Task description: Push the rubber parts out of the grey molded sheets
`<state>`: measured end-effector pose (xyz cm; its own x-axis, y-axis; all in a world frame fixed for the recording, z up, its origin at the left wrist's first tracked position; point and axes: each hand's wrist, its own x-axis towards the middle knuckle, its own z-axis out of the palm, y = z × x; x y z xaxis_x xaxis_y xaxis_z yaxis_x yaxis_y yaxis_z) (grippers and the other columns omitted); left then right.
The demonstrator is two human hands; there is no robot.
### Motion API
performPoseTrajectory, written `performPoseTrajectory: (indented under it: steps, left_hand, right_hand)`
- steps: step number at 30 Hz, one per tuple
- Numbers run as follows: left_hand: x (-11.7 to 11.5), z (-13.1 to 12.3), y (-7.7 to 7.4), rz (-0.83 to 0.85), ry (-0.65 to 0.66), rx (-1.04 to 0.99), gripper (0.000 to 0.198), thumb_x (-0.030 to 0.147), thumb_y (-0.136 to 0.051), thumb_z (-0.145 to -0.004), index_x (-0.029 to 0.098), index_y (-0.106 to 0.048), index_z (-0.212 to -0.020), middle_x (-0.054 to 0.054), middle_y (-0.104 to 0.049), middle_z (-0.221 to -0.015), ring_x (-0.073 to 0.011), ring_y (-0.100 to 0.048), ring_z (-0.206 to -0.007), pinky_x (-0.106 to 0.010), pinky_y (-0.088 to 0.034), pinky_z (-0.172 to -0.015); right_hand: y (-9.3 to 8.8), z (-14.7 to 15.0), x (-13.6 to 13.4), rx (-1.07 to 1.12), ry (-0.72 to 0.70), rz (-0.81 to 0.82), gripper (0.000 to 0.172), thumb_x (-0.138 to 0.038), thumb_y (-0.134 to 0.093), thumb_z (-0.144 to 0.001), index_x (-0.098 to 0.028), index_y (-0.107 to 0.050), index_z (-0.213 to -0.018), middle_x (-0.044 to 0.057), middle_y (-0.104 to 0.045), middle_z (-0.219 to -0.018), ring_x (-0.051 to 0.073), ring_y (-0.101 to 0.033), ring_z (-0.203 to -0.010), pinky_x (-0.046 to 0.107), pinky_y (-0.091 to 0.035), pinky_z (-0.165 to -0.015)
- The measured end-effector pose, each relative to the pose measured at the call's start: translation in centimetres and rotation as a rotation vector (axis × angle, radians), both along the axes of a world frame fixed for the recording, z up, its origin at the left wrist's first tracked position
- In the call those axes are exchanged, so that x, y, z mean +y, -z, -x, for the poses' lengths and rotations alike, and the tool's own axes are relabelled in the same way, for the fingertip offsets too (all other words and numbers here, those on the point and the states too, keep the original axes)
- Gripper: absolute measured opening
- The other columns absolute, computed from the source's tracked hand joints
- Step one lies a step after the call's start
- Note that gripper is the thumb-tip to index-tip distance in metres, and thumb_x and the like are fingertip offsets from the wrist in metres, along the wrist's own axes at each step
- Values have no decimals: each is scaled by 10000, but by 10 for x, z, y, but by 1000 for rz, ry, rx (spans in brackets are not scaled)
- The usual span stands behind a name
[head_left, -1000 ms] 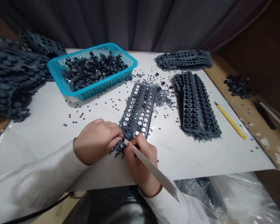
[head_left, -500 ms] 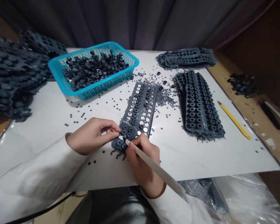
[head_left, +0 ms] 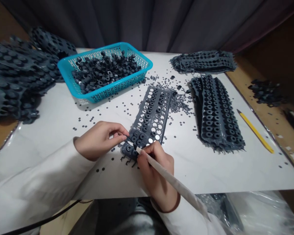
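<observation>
A dark rubber sheet (head_left: 152, 114) with rows of rings and round holes lies on the white table in front of me. My right hand (head_left: 159, 174) is closed round a long pale-handled tool (head_left: 171, 181), its tip against the near part of the sheet. At the sheet's near left edge, my left hand (head_left: 103, 138) pinches with thumb and forefinger; what lies between the fingertips is too small to make out. Small dark discs (head_left: 180, 103) are scattered round the sheet.
A blue basket (head_left: 105, 89) of dark rings stands behind my left hand. Stacked ringed sheets (head_left: 217, 114) and a yellow knife (head_left: 256, 132) lie to the right, another stack (head_left: 203, 62) at the back. Piled dark sheets (head_left: 19, 71) fill the far left.
The whole view has shifted, so things appear a little further right. Both hands stay at the near end of the sheet, where a gap at the tool tip looks wider.
</observation>
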<state>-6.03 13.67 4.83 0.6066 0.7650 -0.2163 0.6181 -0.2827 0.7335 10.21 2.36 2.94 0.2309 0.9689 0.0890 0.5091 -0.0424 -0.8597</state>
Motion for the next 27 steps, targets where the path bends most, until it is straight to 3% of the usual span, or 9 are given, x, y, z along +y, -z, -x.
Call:
performPoseTrajectory:
  steps: [27]
  left_hand:
    - [2, 4, 5, -3, -74, 6, 218, 347, -545, -801, 169, -664, -839, 46, -470, -503, -108, -418, -495, -196, -303, -477]
  right_hand:
    - [0, 0, 1, -18, 21, 3, 157, -170, -480, -807, -216, -426, -667, -40, -537, -525, 112, -499, -438, 198, -336, -439]
